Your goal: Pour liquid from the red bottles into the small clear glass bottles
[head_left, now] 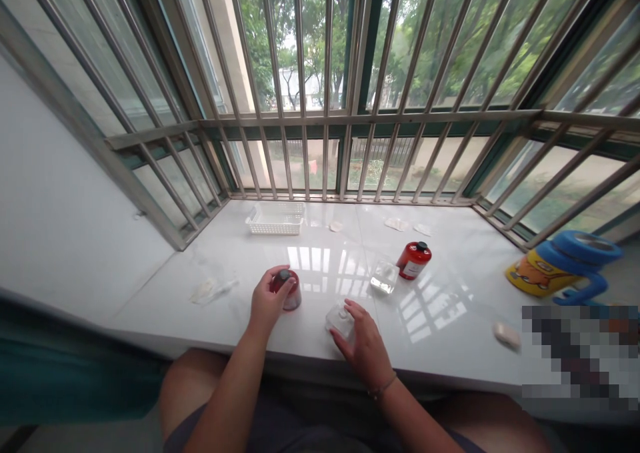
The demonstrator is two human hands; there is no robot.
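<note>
My left hand (270, 296) is wrapped around a red bottle (292, 298) with a black cap, which stands upright on the white sill. To its right, my right hand (364, 343) has its thumb and fingers on either side of a clear plastic container (340, 320) near the front edge; its far side is partly covered by the fingers. A second red bottle (414, 264), with a white label and black cap, leans slightly in view farther right. Beside that bottle sits a clear box (385, 278).
A white perforated basket (275, 221) stands at the back left. Crumpled clear plastic (214, 289) lies left of my hands, and small white pieces (397, 224) lie at the back. A blue and yellow mug (555, 266) and a pale bar-shaped item (507, 336) are rightmost. Metal bars (345, 116) close off the window.
</note>
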